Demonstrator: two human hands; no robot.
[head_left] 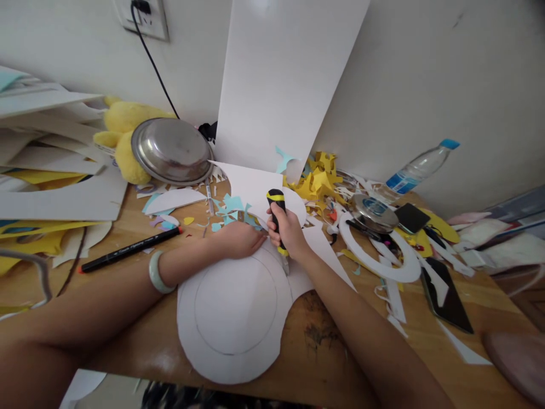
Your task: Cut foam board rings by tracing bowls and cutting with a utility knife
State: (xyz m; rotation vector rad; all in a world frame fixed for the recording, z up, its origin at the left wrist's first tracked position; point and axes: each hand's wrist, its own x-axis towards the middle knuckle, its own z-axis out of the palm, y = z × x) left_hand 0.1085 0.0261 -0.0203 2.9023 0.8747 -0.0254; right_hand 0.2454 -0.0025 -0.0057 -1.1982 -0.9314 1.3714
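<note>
My right hand [289, 230] is wrapped round a black and yellow utility knife [276, 207], held upright with its blade low against a white board [238, 295]. The blade meets the board near the right side of a rounded shape, where a cut edge and a pencil line run. A penciled circle shows on that rounded part. My left hand [240, 240] lies flat on the board's upper part, fingers stretched toward the knife, with a pale bangle [158, 272] on the wrist. The left fingertips are partly hidden beside the right hand.
A black marker [131, 249] lies at the left, below an upturned metal bowl [172, 150]. Yellow scraps [317, 179] pile up behind. At the right are a white ring [409, 267], a phone [447, 295] and a bottle [421, 167]. A tall white board [285, 79] leans on the wall.
</note>
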